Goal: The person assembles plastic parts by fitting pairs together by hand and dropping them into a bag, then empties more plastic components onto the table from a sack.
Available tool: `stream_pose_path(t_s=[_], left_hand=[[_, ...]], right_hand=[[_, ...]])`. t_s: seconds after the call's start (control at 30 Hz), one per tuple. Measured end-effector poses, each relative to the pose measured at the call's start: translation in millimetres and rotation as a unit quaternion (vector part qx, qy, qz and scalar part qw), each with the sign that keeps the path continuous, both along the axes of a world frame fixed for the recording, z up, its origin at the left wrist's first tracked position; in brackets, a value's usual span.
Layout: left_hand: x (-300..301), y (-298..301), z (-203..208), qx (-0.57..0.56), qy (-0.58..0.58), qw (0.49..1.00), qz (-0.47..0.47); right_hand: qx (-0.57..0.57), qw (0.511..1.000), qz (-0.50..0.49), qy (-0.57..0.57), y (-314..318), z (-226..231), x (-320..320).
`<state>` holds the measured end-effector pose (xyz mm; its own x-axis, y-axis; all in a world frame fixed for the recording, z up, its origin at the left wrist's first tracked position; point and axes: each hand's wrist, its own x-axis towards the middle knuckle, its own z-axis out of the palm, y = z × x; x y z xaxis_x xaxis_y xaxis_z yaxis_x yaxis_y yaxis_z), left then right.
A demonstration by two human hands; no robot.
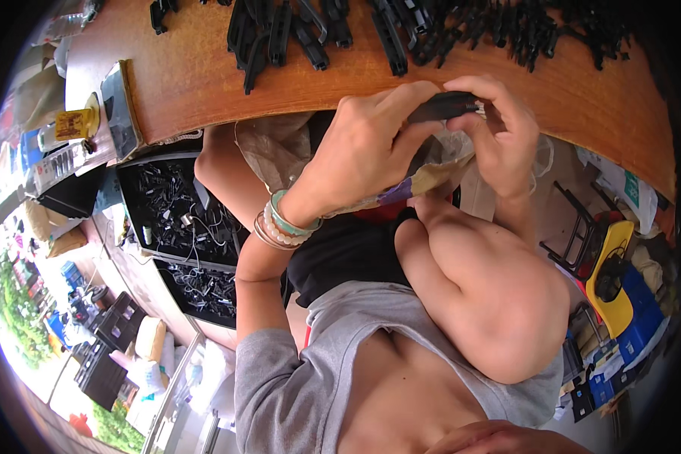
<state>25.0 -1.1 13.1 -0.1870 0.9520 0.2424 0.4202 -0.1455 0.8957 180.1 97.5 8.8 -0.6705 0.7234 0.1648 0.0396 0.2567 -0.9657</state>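
Both hands meet at the near edge of a wooden table (204,83), holding one small black plastic part (443,106). My left hand (363,144), with bead bracelets on the wrist, grips its left end with thumb and fingers. The fingers of my right hand (499,129) curl over its right end. Part of the piece is hidden under the fingers. Long black plastic clips (280,34) lie on the table beyond the hands, and a dense pile of smaller black parts (537,30) lies at the far right.
A crinkled clear plastic bag (280,147) lies in my lap under the table edge. Black trays of small metal and black parts (178,216) stand at my left. A yellow and black stool (609,265) and blue boxes (635,318) are on the right.
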Motion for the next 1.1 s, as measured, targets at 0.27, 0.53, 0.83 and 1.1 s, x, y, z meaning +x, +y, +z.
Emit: stream_pose_path(t_s=[0.27,0.53,0.83,1.1], left_hand=[[-28.9,-4.1,1.2,-0.018,0.038,0.997,-0.063],[-26.9,36.0,-23.9,0.041,0.334,0.936,0.108],[-28.0,19.9,-20.2,-0.011,0.295,0.942,0.161],[-21.4,2.3,-2.4,-0.102,-0.3,0.946,0.074]], right_hand=[[0.034,0.989,0.147,-0.003,14.6,-2.9,3.0],[0.44,0.882,-0.067,-0.156,48.7,-23.1,-17.0],[0.432,0.889,0.01,-0.148,41.9,-17.8,-10.3],[-0.079,0.985,-0.013,0.15,2.4,16.2,-6.4]])
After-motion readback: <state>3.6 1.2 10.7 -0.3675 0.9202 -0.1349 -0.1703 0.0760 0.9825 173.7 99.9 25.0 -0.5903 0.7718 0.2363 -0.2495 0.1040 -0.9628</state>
